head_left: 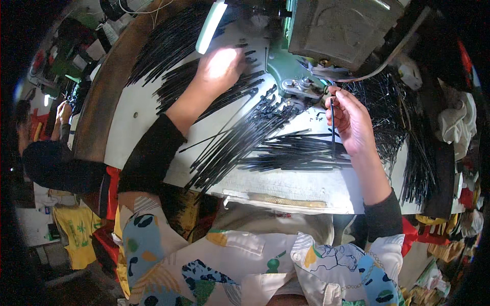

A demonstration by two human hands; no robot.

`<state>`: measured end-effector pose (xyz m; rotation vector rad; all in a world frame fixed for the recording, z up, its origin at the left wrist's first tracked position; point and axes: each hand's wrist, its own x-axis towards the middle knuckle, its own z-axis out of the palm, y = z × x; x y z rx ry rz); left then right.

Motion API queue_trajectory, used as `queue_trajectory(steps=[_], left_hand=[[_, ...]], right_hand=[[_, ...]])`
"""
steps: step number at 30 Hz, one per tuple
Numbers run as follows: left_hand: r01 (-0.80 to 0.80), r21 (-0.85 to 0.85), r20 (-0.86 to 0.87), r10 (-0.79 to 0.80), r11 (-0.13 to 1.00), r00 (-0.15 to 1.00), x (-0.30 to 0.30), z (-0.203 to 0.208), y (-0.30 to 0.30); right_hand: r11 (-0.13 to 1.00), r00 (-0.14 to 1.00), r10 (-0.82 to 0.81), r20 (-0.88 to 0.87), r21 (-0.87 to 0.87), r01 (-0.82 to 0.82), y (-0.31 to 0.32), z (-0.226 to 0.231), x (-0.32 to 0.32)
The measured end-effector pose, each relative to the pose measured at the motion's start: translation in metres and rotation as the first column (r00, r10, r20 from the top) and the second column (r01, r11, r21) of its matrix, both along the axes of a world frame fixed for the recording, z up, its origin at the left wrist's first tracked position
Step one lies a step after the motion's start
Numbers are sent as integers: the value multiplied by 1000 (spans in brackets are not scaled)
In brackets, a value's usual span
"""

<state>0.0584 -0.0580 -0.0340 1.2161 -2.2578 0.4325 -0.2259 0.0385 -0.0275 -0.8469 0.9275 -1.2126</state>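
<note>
Where a white tabletop [130, 135] extends, a green machine [279, 65] stands

Thin black strips [296, 155]: bundled left of machine and nearer. Left hand [219, 67]: over strips; grip washed out by glare, cannot tell. Right hand [351, 120]: beside machine; grip narrow, pinching. Single black strip [333, 125]: in that pinch.

Now we're holding one long, thin black strip [333, 127], one end toward us, crossing a loose pile of similar black strips [293, 153].
</note>
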Motion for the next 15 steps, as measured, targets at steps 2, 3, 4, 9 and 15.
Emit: queue_trajectory(steps=[2,3,4,9,15], left_hand=[[-46,25,31,45,999,998,-2,4,4],[-41,26,29,41,999,999,0,5,4],[-32,63,55,28,998,998,3,5,3],[112,-78,147,-99,991,984,2,9,8],[226,157,-283,-176,961,943,-15,5,25]], right_hand=[[1000,1000,22,1,-9,-22,-1,-1,-2],[1000,1000,17,-1,-9,-17,-2,-2,-2],[1000,1000,26,1,-7,-26,-2,-2,-1],[1000,1000,16,-20,17,-16,0,0,1],[981,978,193,-84,18,-192,6,8,4]])
